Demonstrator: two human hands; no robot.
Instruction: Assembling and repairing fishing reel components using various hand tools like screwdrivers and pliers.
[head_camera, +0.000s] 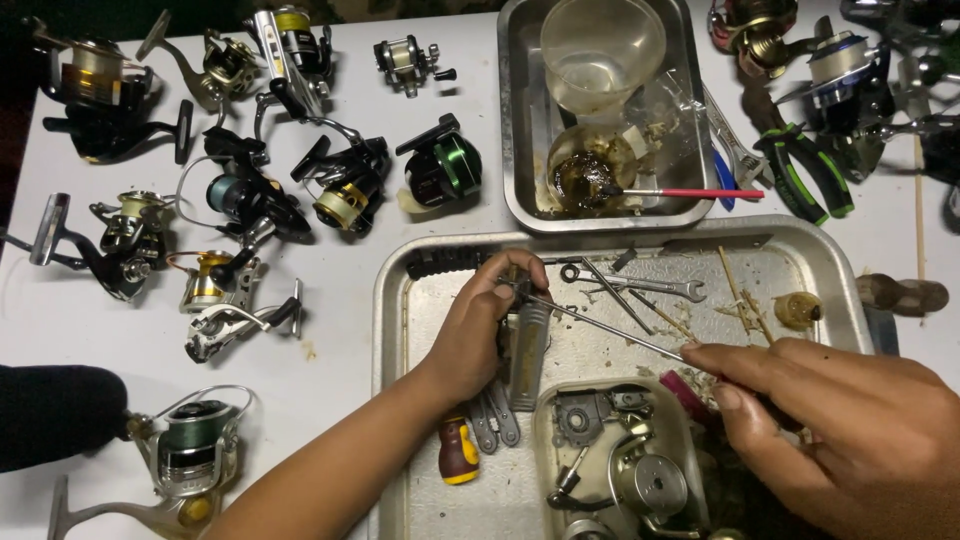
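Two hands work over the large shallow steel tray (850, 270), the landmark here. The left hand (475, 330) is closed round a grey cylindrical metal reel part (527, 350) standing just above the tray's middle; the right hand (850, 420), at the tray's right edge, pinches the handle of a long thin metal rod (610, 327) whose tip meets that part. Inside the tray lie two open-ended spanners (640, 285), a small red-and-yellow stubby screwdriver (459, 450) and a pale plastic tub (545, 440) holding loose grey reel pieces. Behind the tray sits one deep steel pan (515, 120) with two clear plastic cups, the nearer one holding dark grease and a red-handled brush (690, 193). Left of the tray, about ten spinning fishing reels (240, 195) are spread on the white surface (330, 300); right of the pan rest green-handled pliers (805, 170)
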